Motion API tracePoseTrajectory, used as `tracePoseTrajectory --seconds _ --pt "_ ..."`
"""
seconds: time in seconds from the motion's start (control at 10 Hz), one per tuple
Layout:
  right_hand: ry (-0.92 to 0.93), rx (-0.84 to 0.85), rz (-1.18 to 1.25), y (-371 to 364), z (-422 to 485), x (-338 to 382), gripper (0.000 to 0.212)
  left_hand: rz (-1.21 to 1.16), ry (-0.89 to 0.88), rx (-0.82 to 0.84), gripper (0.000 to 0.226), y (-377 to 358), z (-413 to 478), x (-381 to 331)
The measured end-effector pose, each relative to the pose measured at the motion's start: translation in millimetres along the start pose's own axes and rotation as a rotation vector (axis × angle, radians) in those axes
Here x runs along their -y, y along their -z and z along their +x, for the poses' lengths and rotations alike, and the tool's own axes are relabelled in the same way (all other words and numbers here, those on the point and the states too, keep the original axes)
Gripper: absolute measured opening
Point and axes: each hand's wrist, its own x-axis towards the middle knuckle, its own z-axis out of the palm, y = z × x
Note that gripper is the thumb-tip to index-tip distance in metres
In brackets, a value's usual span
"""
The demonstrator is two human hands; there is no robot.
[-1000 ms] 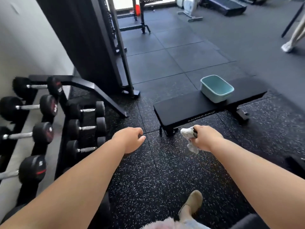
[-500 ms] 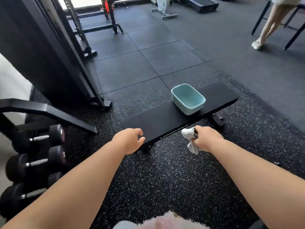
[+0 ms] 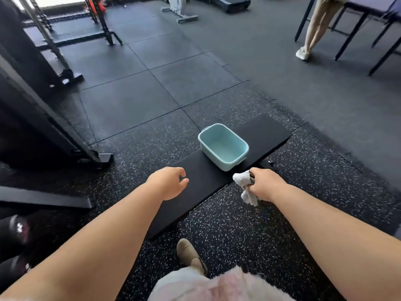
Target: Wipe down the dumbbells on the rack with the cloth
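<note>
Right hand (image 3: 263, 185) gripping bunched white cloth (image 3: 243, 180), just front-right of teal basin (image 3: 213, 158) sitting on counter (image 3: 201, 177). Left hand (image 3: 168, 183) hanging loosely curled, holding nothing, front-left of basin. Dumbbells (image 3: 18, 228) showing blurred, far left of basin. Step probably wetting cloth. Next move calling for dipping, wringing, turning toward rack.

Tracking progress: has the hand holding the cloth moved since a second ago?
Yes: the right hand, gripping the cloth, has come closer to the basin on the bench.

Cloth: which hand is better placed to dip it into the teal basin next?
Right. The right hand grips the cloth just short of the teal basin on the bench. The left hand holds nothing and sits farther away, so a handover seems unnecessary.
</note>
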Motion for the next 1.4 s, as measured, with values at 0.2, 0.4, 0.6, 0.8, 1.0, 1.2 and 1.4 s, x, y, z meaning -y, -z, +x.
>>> tracePoseTrajectory --seconds 0.2,0.4,0.6,0.8,1.0,1.2,1.4 --pt "-0.060 -0.012 0.022 46.3 85.4 4.3 0.022 0.038 -0.074 0.020 0.038 55.0 102.1 -8.1" --pt "-0.093 -0.025 0.071 73.7 145.3 13.7 0.021 0.102 -0.067 0.031 0.037 97.2 174.1 2.4" --pt "-0.078 0.026 0.053 86.8 196.0 7.3 0.020 0.054 -0.027 0.055 0.040 95.6 209.5 8.2" --pt "0.023 0.101 -0.037 94.1 263.7 -0.1 0.023 -0.003 0.074 0.057 0.040 90.5 233.6 6.5" --pt "0.165 0.183 -0.097 105.1 329.7 -15.2 0.031 -0.091 0.251 0.027 0.042 95.2 251.6 -7.6" --pt "0.350 0.274 -0.192 106.6 379.4 -30.5 0.046 -0.224 0.419 0.031 0.041 78.5 257.0 -41.7" --pt "0.500 0.367 -0.427 109.0 409.6 -23.6 0.041 -0.343 0.535 0.019 0.039 48.5 228.5 -65.9"
